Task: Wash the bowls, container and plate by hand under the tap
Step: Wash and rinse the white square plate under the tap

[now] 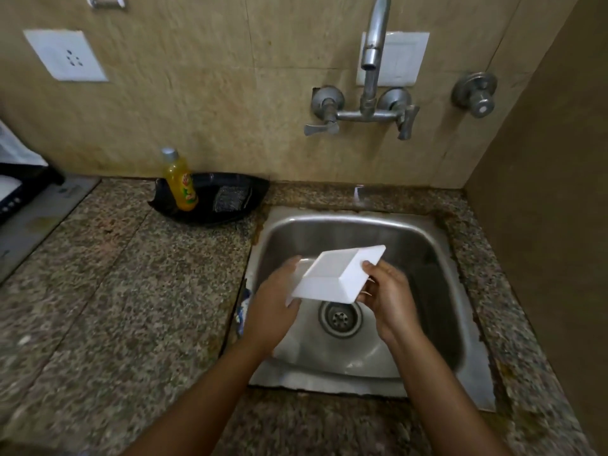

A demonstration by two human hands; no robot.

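A white square bowl (332, 274) is held upside down and tilted over the steel sink (437, 258), above the drain (339, 319). My left hand (273, 301) grips its left edge, with the fingers tucked beneath the rim. At the right corner my right hand (388, 297) grips the bowl, thumb on top and fingers underneath. The tap spout (373, 57) hangs above the sink; no water stream is visible. I see no other bowls, container or plate in the sink.
A yellow dish soap bottle (181, 182) and a steel scrubber (230, 198) sit in a black tray (253, 189) at the back of the granite counter (115, 291). Two tap handles (324, 125) stick out from the wall. A dark wall (543, 225) stands right of the sink.
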